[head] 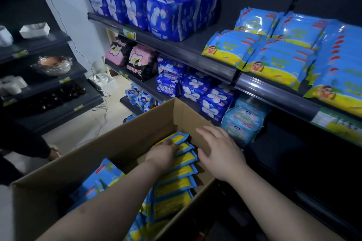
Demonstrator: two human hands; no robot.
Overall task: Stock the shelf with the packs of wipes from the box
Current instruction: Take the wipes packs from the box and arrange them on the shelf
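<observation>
Fingers (170, 144) of left hand (162, 155) down on packs (176, 182) in box (98, 143), grasp impossible to tell; right hand (221, 152) slack, fingers spread, holding nothing.

Standing on edge in a row along the box's right wall, blue-and-yellow packs, with more lying loose at near left. Hovering just over that wall, right hand. Beyond, on shelf (274, 88), stacks (274, 58) of matching packs laid flat at right; dark blue bags (176, 17) further left.

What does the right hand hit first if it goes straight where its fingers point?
Probably the far wall of the box; depth is unclear, so the right hand may clear its rim.
</observation>
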